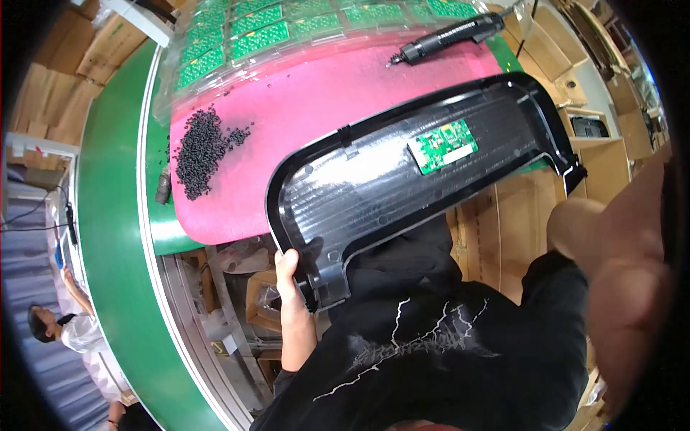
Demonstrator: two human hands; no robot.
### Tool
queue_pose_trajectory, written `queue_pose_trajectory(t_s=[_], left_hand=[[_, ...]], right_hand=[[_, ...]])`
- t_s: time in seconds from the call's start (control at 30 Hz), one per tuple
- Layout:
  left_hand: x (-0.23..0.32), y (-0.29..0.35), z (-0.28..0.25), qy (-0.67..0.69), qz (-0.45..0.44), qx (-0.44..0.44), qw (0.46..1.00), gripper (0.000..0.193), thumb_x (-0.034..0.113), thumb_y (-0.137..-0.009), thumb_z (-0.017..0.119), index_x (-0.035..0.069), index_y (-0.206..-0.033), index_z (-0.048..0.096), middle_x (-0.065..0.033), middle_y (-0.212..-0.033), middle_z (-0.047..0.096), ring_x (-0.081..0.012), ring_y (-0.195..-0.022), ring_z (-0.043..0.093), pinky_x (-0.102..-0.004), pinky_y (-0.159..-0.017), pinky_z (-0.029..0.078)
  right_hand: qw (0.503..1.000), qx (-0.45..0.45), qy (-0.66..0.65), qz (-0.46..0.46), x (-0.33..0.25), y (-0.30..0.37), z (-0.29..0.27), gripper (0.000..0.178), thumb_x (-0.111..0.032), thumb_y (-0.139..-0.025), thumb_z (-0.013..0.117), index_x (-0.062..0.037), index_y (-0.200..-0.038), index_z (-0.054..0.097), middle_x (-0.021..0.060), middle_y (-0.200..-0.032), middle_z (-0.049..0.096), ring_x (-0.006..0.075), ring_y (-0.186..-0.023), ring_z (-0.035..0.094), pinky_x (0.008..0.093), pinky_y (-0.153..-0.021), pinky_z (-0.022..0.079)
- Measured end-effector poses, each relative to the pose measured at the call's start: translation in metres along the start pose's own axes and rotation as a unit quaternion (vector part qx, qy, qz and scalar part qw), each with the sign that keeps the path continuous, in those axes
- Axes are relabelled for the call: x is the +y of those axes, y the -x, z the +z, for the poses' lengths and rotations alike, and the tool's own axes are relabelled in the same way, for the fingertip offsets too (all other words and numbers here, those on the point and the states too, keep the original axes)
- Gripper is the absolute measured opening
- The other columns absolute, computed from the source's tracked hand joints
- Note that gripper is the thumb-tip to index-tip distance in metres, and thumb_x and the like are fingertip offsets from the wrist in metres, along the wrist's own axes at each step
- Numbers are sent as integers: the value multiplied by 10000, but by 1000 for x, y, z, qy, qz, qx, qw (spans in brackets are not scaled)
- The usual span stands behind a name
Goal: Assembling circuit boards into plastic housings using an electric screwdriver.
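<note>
My left hand is closed on the left end of a curved black plastic housing, thumb over its rim. The housing is tilted, with its hollow side up, over the near edge of a pink mat. Inside it, toward the right, lies a green circuit board. At the right, bare skin of my right arm looms close and blurred. No fingers of my right hand can be made out, and I see no contact between it and the housing.
Black screws or small pellets lie heaped on the mat's left. A black electric screwdriver rests at the back right. Behind are clear trays of green boards. Cardboard boxes stand below right. Another person is at far left.
</note>
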State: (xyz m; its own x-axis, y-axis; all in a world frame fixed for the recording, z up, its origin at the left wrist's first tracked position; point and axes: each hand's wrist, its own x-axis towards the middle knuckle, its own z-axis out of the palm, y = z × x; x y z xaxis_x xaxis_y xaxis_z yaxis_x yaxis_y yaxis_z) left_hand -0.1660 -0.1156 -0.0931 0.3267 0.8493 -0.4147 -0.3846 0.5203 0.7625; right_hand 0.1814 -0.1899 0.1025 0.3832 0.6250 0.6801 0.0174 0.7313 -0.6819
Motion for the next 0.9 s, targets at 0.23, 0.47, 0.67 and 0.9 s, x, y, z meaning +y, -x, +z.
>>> queue_pose_trajectory(t_s=[0.23, 0.47, 0.67, 0.9], left_hand=[[14, 10, 20, -8, 113, 36, 993, 475, 327, -767, 709, 4, -1098, 605, -104, -1027, 655, -257, -876, 625, -416, -810, 524], [-13, -49, -8, 163, 266, -117, 943, 543, 347, -753, 675, 1, -1162, 586, -129, -1073, 649, -296, -967, 612, -448, -882, 494], [45, 18, -14, 230, 316, -73, 917, 733, 367, -743, 634, 1, -1359, 479, -175, -1292, 570, -338, -1152, 562, -467, -1032, 416], [75, 37, -101, 300, 498, 69, 811, 492, 264, -867, 634, -58, -1231, 555, -240, -1166, 635, -368, -994, 663, -315, -691, 543]], right_hand=[[959, -187, 90, -192, -63, -42, 15, 266, -179, -851, 612, -46, -1076, 560, 110, -1095, 572, 258, -1080, 488, 455, -979, 312], [869, -353, 224, -264, -96, -74, 9, 257, -161, -782, 650, -64, -1013, 589, 99, -1025, 603, 245, -985, 510, 429, -865, 332], [902, -360, 199, -130, -38, -71, 42, 253, -146, -723, 682, -79, -958, 613, 89, -965, 630, 234, -903, 529, 406, -767, 349], [907, -373, 176, -87, -82, 8, -40, 254, -129, -654, 719, -97, -894, 641, 78, -896, 661, 221, -808, 552, 380, -652, 369]])
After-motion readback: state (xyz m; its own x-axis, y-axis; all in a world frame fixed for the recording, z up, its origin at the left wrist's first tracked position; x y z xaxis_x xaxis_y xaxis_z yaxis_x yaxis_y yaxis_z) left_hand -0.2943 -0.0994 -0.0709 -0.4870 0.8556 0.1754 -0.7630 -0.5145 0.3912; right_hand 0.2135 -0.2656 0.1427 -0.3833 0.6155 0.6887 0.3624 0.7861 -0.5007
